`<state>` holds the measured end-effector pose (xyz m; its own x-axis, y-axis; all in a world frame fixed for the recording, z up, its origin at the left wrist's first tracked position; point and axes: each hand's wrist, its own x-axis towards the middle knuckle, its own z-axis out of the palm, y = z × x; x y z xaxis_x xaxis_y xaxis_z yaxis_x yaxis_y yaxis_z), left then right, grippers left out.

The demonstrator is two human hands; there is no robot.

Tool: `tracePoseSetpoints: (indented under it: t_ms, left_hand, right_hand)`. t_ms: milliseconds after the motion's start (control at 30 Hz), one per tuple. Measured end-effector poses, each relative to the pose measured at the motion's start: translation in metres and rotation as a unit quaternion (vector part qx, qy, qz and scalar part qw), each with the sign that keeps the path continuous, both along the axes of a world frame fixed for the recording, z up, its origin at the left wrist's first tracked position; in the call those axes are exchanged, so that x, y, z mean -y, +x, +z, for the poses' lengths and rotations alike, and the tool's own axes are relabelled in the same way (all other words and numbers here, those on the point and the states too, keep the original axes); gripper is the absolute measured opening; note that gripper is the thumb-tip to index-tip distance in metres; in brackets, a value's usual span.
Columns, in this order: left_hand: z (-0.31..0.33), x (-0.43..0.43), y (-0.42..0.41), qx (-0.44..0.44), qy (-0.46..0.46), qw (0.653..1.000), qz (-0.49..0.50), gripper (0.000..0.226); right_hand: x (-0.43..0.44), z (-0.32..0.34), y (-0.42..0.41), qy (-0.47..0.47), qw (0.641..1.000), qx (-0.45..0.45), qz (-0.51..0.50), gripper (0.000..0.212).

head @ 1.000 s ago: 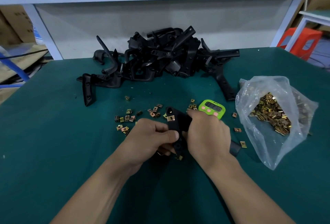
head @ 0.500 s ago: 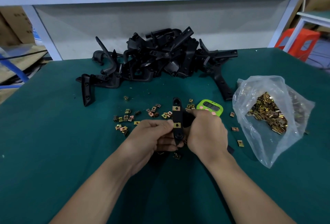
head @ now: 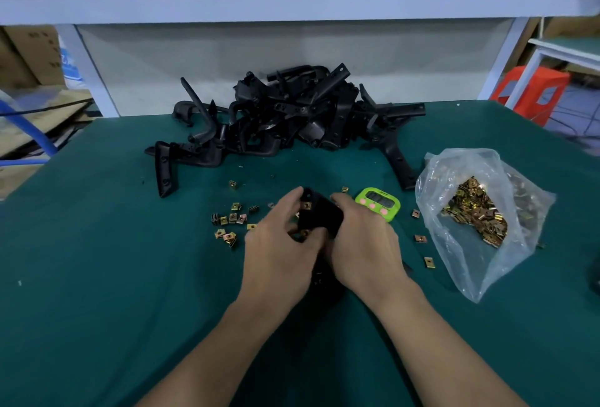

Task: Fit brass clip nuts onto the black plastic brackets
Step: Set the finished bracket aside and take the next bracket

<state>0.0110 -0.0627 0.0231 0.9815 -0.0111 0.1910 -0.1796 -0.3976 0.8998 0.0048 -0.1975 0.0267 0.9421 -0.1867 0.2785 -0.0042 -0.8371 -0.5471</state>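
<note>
My left grip and right grip both hold the bracket over the bench, near the middle; I judge it light and stiff, so I take its edges, not the slippery small nut.

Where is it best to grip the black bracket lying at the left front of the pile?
Probably the bracket by its near end, pinched across its narrow width from above: that end rests on the mat, free of the pile, while its far end meets other brackets.
</note>
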Motion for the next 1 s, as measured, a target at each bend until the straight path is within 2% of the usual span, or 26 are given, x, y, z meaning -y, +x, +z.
tracePoseSetpoints:
  t_ms: [133,267,367,467,500,567,667,800,900,1000]
  left_hand:
    - [0.004,-0.005,0.007,0.011,-0.029,0.998,0.048,0.059]
    - [0.012,-0.004,0.001,0.003,-0.040,0.999,0.034,0.048]
    - [0.015,0.008,-0.015,0.000,-0.039,0.998,0.041,0.044]
    - [0.018,0.026,-0.038,0.017,-0.059,0.997,0.039,0.044]
    - [0.022,0.033,-0.045,0.020,-0.078,0.996,0.027,0.037]
    - [0.029,0.047,-0.055,0.015,-0.109,0.994,-0.002,0.005]
    - [0.045,0.074,-0.072,0.040,-0.100,0.992,-0.073,0.029]
    - [0.065,0.122,-0.100,0.058,-0.110,0.979,-0.163,0.032]
    - [0.069,0.166,-0.125,0.027,-0.119,0.968,-0.217,0.024]
    - [0.062,0.220,-0.161,-0.028,-0.117,0.950,-0.289,0.019]
  right_hand:
    - [0.000,0.011,-0.012,0.045,0.997,0.005,0.061,0.042]
    - [0.013,0.020,-0.031,0.101,0.992,-0.058,0.055,0.052]
    - [0.026,0.030,-0.048,0.128,0.986,-0.096,0.041,0.046]
    - [0.041,0.044,-0.072,0.155,0.984,-0.089,0.025,0.038]
    - [0.047,0.049,-0.081,0.180,0.980,-0.086,0.021,0.037]
    - [0.058,0.061,-0.102,0.251,0.965,-0.077,0.020,0.038]
    - [0.079,0.073,-0.138,0.315,0.948,-0.051,-0.002,0.040]
    - [0.114,0.078,-0.198,0.366,0.930,-0.006,-0.037,0.037]
    - [0.140,0.074,-0.250,0.379,0.923,-0.007,-0.073,0.020]
    - [0.167,0.060,-0.300,0.434,0.889,0.007,-0.144,0.016]
